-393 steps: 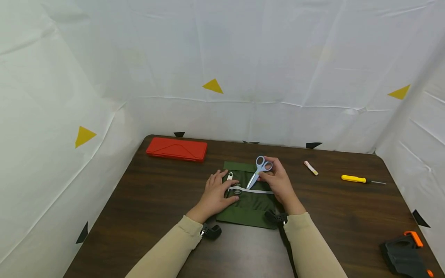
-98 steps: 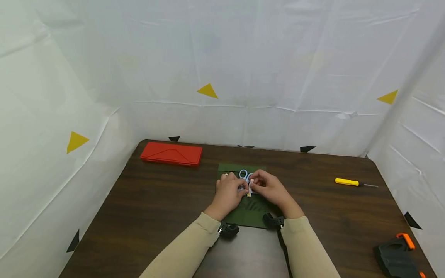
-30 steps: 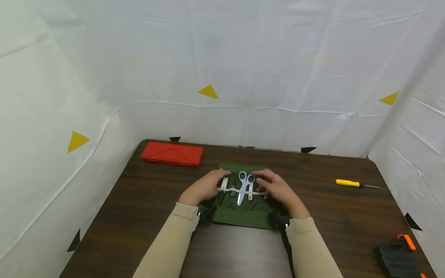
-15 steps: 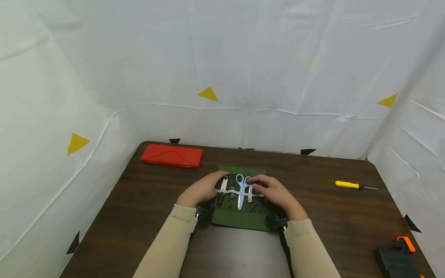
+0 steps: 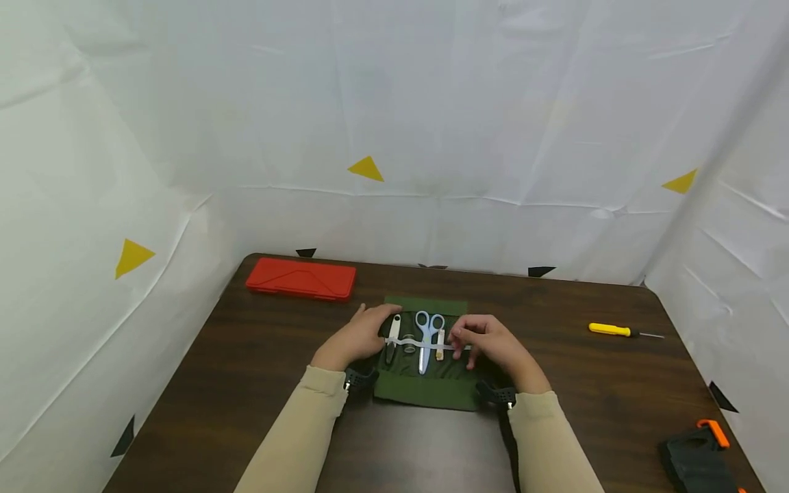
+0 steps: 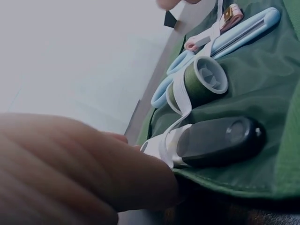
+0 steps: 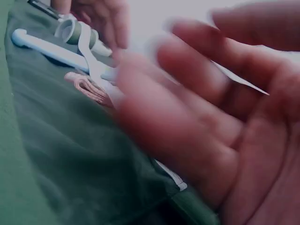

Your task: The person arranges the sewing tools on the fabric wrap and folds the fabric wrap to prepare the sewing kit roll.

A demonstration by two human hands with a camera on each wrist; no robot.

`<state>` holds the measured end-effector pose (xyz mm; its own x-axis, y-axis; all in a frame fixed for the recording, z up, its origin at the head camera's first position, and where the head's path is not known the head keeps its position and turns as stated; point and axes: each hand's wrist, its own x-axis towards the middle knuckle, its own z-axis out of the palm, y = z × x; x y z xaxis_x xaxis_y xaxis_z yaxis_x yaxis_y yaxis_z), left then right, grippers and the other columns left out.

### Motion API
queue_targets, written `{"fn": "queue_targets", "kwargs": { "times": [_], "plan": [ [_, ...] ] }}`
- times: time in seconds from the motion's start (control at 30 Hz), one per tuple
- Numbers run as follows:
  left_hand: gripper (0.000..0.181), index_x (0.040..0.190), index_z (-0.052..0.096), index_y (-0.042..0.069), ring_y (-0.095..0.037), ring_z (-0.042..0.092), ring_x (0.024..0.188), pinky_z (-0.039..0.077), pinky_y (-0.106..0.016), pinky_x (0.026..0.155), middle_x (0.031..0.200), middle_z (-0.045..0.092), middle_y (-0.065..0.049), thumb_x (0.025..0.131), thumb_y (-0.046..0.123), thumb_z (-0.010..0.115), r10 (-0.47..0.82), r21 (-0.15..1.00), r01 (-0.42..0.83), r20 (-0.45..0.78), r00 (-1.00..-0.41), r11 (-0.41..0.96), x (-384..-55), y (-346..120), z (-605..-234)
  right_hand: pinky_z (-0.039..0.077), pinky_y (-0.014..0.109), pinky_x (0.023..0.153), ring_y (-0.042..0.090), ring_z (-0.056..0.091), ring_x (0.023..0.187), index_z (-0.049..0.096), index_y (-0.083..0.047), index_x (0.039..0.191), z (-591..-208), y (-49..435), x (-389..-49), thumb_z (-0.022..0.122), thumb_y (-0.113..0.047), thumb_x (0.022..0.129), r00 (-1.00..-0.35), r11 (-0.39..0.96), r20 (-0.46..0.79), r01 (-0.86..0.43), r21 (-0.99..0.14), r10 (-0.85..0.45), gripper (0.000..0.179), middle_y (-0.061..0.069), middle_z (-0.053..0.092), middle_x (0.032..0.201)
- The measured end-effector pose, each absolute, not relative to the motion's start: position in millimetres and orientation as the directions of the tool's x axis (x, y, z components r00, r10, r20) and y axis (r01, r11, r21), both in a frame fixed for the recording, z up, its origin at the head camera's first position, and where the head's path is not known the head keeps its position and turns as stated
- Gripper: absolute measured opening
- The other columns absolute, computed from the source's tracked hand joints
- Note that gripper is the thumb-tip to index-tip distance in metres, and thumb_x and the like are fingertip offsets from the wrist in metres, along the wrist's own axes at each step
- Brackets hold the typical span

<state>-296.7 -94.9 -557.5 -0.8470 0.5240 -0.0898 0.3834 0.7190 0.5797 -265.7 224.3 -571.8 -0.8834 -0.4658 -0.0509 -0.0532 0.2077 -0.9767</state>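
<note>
A green fabric pouch (image 5: 425,390) lies unfolded on the table, with a white elastic band (image 6: 183,91) across it. Held under the band are a black-and-white tool (image 6: 220,139) with a hole in its white end, a green thread spool (image 6: 197,83), light-blue scissors (image 5: 426,335) and a folded pink-and-white measuring tape (image 6: 213,33). My left hand (image 5: 354,335) rests at the pouch's left edge, fingertips beside the black-and-white tool. To the right of the tape, my right hand (image 5: 493,342) hovers over the pouch's right side, fingers loosely bent with nothing in them.
A red case (image 5: 301,278) lies at the back left of the dark wood table (image 5: 246,383). On the right are a yellow-handled screwdriver (image 5: 610,329) and, nearer the front edge, a black-and-orange tool (image 5: 699,455). White sheeting surrounds the table's back and sides.
Since the oldest frame, the scissors have slid under the band, and the measuring tape has come from the table's right into the pouch. Lately my right hand has drawn back rightward from the tape.
</note>
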Motion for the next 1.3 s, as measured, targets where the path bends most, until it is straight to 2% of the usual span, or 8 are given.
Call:
{"fn": "queue_targets", "kwargs": {
  "times": [0.1, 0.4, 0.57, 0.77, 0.9, 1.1, 1.23, 1.3],
  "plan": [
    [0.072, 0.163, 0.049, 0.010, -0.033, 0.049, 0.157, 0.010, -0.064, 0.137, 0.166, 0.055, -0.010, 0.096, -0.006, 0.069, 0.517, 0.551, 0.397, -0.076, -0.852, 0.734, -297.6, -94.6, -558.6, 0.067, 0.038, 0.064, 0.025, 0.081, 0.087, 0.071, 0.014, 0.110, -572.8, 226.2, -267.4, 0.060, -0.019, 0.113, -0.791, 0.157, -0.086, -0.013, -0.988, -0.606, 0.035, 0.030, 0.075, 0.100],
    [0.069, 0.163, 0.048, 0.013, -0.038, 0.046, 0.156, 0.032, -0.070, 0.119, 0.167, 0.052, -0.013, 0.098, 0.001, 0.066, 0.441, 0.545, 0.323, -0.097, -0.892, 0.774, -299.6, -85.5, -566.7, 0.068, 0.038, 0.076, 0.023, 0.082, 0.098, 0.076, 0.006, 0.121, -576.7, 231.0, -263.7, 0.055, -0.022, 0.115, -0.606, 0.253, -0.260, 0.099, -0.962, -0.752, 0.036, 0.027, 0.081, 0.108],
    [0.066, 0.161, 0.051, 0.014, -0.036, 0.049, 0.150, 0.033, -0.062, 0.102, 0.162, 0.055, -0.010, 0.098, 0.004, 0.067, 0.427, 0.481, 0.339, -0.083, -0.901, 0.809, -299.1, -85.7, -567.2, 0.068, 0.040, 0.082, 0.021, 0.080, 0.096, 0.075, 0.005, 0.126, -572.4, 242.3, -264.4, 0.057, -0.025, 0.115, -0.670, 0.290, -0.278, 0.097, -0.952, -0.688, 0.037, 0.022, 0.080, 0.105],
    [0.057, 0.155, 0.059, 0.016, -0.032, 0.049, 0.135, 0.033, -0.056, 0.099, 0.149, 0.056, -0.008, 0.100, 0.012, 0.073, 0.416, 0.394, 0.356, -0.078, -0.906, 0.848, -300.5, -86.0, -562.7, 0.067, 0.037, 0.086, 0.021, 0.077, 0.093, 0.074, 0.008, 0.120, -566.9, 258.2, -269.8, 0.058, -0.021, 0.114, -0.784, 0.301, -0.190, 0.004, -0.954, -0.592, 0.034, 0.027, 0.075, 0.106],
    [0.037, 0.136, 0.069, 0.013, -0.030, 0.047, 0.120, 0.034, -0.050, 0.095, 0.136, 0.053, -0.010, 0.100, 0.019, 0.077, 0.407, 0.358, 0.358, -0.069, -0.911, 0.862, -296.0, -84.0, -558.8, 0.063, 0.033, 0.085, 0.024, 0.073, 0.093, 0.073, 0.006, 0.110, -568.6, 265.4, -271.5, 0.059, -0.019, 0.114, -0.875, 0.341, -0.083, -0.096, -0.935, -0.476, 0.029, 0.026, 0.073, 0.109],
    [0.029, 0.111, 0.068, 0.011, -0.033, 0.050, 0.130, 0.043, -0.054, 0.106, 0.144, 0.053, -0.012, 0.095, 0.027, 0.086, 0.450, 0.338, 0.415, -0.027, -0.893, 0.845, -290.6, -81.4, -553.8, 0.055, 0.029, 0.078, 0.021, 0.065, 0.090, 0.075, -0.005, 0.107, -571.7, 267.9, -271.4, 0.061, -0.026, 0.114, -0.948, 0.439, -0.008, -0.140, -0.887, -0.318, 0.026, 0.015, 0.073, 0.105],
    [0.031, 0.113, 0.067, 0.013, -0.029, 0.057, 0.122, 0.044, -0.053, 0.104, 0.132, 0.060, -0.007, 0.093, 0.024, 0.087, 0.482, 0.333, 0.441, -0.046, -0.875, 0.833, -290.5, -80.3, -550.8, 0.052, 0.033, 0.077, 0.027, 0.062, 0.091, 0.077, -0.011, 0.107, -572.3, 266.8, -271.2, 0.061, -0.030, 0.114, -0.964, 0.489, -0.016, -0.121, -0.864, -0.266, 0.026, 0.016, 0.070, 0.103],
    [0.032, 0.120, 0.067, 0.014, -0.027, 0.057, 0.117, 0.043, -0.052, 0.100, 0.127, 0.061, -0.005, 0.094, 0.021, 0.085, 0.480, 0.325, 0.438, -0.059, -0.876, 0.839, -290.5, -79.0, -550.0, 0.057, 0.042, 0.093, 0.034, 0.068, 0.107, 0.076, -0.013, 0.106, -573.7, 266.5, -271.9, 0.060, -0.031, 0.114, -0.964, 0.515, -0.008, -0.135, -0.847, -0.265, 0.025, 0.017, 0.073, 0.118]
  ]
}}
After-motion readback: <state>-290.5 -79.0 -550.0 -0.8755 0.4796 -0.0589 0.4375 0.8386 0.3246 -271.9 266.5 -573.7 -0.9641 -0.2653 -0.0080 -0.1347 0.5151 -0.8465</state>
